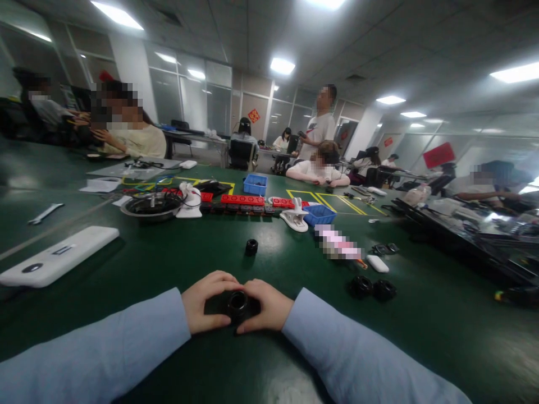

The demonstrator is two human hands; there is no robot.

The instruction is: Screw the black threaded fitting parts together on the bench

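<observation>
A black, glossy, ring-shaped part (237, 303) with a round hole on top stands on the green table between my two hands. My left hand (210, 303) curves round it from the left, its fingertips at the far side and its thumb at the near side. From the right, my right hand (267, 306) closes in the same way, fingertips meeting those of the left. Both hands appear to touch the part. A similar small black part (251, 247) sits farther out, and two more black round parts (361, 286) lie to the right.
On the left lie a long white device (61, 258) and a wrench (45, 214). Farther back are a dark round pan (151, 206), a row of red blocks (243, 202) and blue bins (255, 184) (320, 215). A white case (378, 264) lies right. Other people sit around the room.
</observation>
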